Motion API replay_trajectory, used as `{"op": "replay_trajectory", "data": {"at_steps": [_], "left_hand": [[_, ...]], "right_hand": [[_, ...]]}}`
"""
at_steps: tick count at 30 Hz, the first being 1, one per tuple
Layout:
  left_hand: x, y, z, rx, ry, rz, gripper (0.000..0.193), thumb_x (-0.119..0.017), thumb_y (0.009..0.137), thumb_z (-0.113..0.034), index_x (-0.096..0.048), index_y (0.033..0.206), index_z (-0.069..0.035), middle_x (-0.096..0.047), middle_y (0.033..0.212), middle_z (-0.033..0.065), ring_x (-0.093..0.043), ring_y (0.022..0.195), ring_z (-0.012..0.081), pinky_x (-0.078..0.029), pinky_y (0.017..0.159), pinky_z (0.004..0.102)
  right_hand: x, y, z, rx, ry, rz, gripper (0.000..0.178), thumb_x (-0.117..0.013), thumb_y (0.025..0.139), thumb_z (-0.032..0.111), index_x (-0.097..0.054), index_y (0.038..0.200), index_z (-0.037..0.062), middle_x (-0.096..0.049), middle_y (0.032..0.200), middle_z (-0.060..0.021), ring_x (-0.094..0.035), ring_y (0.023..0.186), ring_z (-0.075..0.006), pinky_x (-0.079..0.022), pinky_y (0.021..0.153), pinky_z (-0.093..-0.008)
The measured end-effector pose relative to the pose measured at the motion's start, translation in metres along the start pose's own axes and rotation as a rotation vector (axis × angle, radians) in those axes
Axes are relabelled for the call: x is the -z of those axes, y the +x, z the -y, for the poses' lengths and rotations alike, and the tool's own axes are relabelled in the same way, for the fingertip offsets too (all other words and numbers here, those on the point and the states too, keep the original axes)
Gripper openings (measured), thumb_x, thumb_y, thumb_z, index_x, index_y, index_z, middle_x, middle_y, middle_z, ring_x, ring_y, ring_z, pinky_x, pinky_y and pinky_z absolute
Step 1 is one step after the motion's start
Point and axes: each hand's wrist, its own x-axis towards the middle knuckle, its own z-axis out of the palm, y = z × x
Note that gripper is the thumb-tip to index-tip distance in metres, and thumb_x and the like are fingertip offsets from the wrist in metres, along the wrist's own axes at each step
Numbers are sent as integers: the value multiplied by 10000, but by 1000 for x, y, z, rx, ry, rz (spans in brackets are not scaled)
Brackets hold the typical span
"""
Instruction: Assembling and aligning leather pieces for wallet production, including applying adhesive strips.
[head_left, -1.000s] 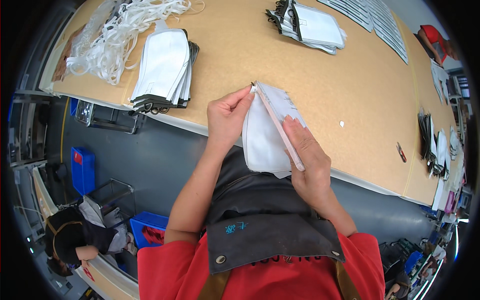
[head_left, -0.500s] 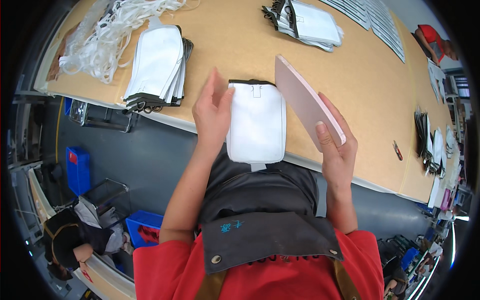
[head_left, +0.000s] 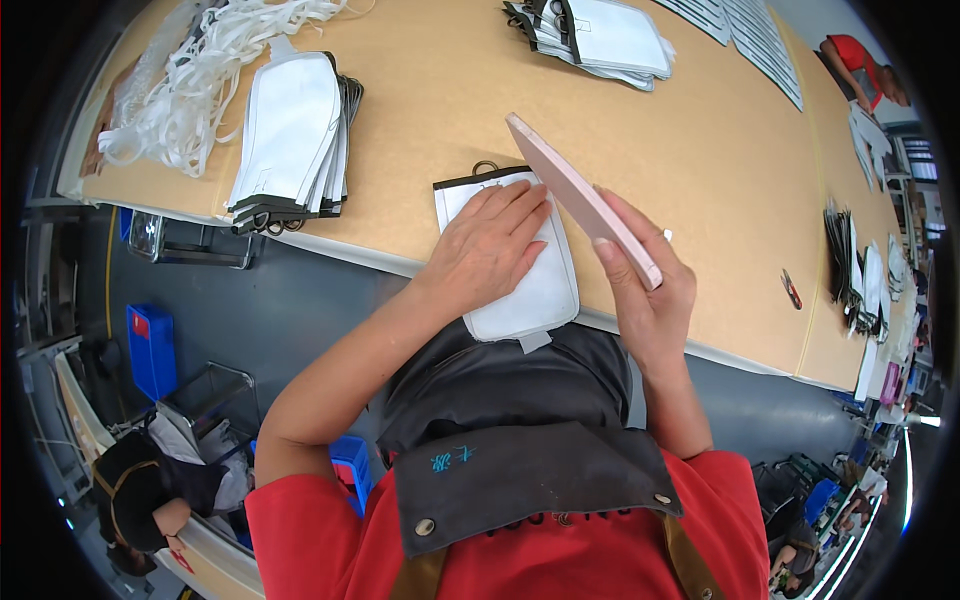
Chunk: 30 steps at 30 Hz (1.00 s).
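Note:
A white rounded panel with a black band and a dark ring along its far edge lies in front of me. Its near end, with a small grey tab, hangs past the table edge. Flat on the panel rests my left hand, fingers stretched and covering its upper middle. My right hand grips a pale pink flat slab by its near end, thumb on one face. The slab stands tilted on edge, its far end above the panel's far right corner. Its exact kind cannot be made out.
Stacked white panels with black bands lie at left, beside tangled white strips. Another stack sits at the far side. Thread snips and more pieces are at right. Blue bins stand on the floor.
My left hand has come down from beside the panel onto it, moving right. The panel has turned slightly and its ring now shows. The pink slab has shifted a little left.

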Motion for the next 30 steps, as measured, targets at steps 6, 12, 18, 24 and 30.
{"op": "replay_trajectory", "data": {"at_steps": [6, 12, 18, 24, 30], "left_hand": [[1, 1, 1, 2, 4, 51, 441, -679, 842, -135, -596, 1246, 22, -567, 1344, 130, -519, 1245, 308, -421, 1041, 423], [0, 1, 3, -5, 13, 93, 463, -670, 839, -134, -576, 1265, 18, -546, 1365, 126, -507, 1240, 310, -414, 1038, 429], [2, 3, 6, -5, -19, 110, 465, -672, 837, -139, -575, 1266, 13, -543, 1364, 126, -511, 1229, 310, -418, 1031, 431], [1, 3, 8, 11, -80, 114, 448, -673, 850, -148, -585, 1268, -13, -542, 1359, 139, -518, 1222, 322, -421, 1035, 433], [34, 9, 7, 203, -258, -106, 348, -686, 872, -90, -625, 1208, -21, -567, 1305, 146, -538, 1197, 337, -438, 1024, 414]], "right_hand": [[8, 32, 7, 53, -94, -28, 301, -703, 930, 125, -678, 1208, 12, -748, 998, -122, -681, 790, -108, -532, 699, -243], [13, 50, 16, 17, -106, 3, 268, -713, 925, 142, -706, 1162, 18, -747, 1006, -118, -679, 817, -106, -531, 718, -240], [26, 66, 37, 302, 93, -313, 322, -685, 921, 83, -652, 1208, -60, -693, 1163, -161, -676, 1015, -207, -538, 893, -309], [58, 69, -8, 356, -247, -408, 321, -650, 939, 31, -638, 1257, -11, -684, 1243, -119, -659, 1125, -173, -531, 954, -302], [124, 43, -94, 125, -913, -395, 351, -633, 969, 77, -621, 1319, 47, -673, 1284, -85, -647, 1131, -132, -507, 910, -225]]}}
